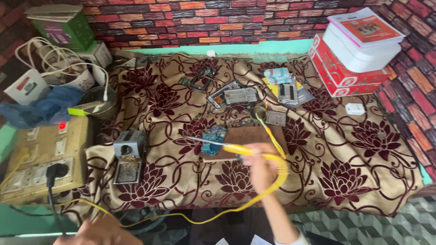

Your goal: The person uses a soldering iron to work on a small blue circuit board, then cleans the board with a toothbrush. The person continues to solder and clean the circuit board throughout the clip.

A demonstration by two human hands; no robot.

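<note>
My right hand [262,166], blurred by motion, grips the yellow handle of a soldering iron [236,149]. The iron's metal tip points left and hovers beside a small blue circuit board [213,135]. That board lies on the floral cloth [354,154] at the left edge of a brown wooden board [252,136]. The iron's yellow cable [195,221] loops down from the hand and runs left along the table's front. My left hand [97,232] sits low at the bottom left, partly cut off by the frame edge. Its fingers are hidden.
A grey iron stand with brass wool [128,156] stands left of the circuit board. An electrical switchboard with a black plug [41,159] lies at far left. Opened phone parts [236,96] and a small round tin [259,112] lie behind. Red and white boxes [345,72] are stacked at right.
</note>
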